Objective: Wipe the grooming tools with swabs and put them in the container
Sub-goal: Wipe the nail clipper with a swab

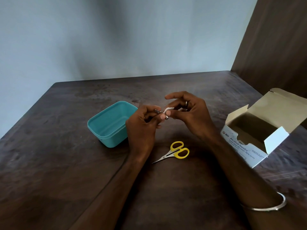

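Observation:
My left hand point(142, 127) holds a small metal nail clipper point(160, 112) above the table, just right of the teal container point(106, 127). My right hand point(189, 112) pinches a white swab point(168, 109) and presses it against the clipper. The container stands open and looks empty. Small scissors with yellow handles point(174, 151) lie closed on the table below my hands, tips pointing to the lower left.
An open white box of alcohol swabs point(259, 130) sits at the right, flaps up. A dark wooden table point(58, 163) carries everything; a grey wall runs behind it and a brown panel point(274, 39) rises at the far right. A metal bangle point(272, 205) is on my right wrist.

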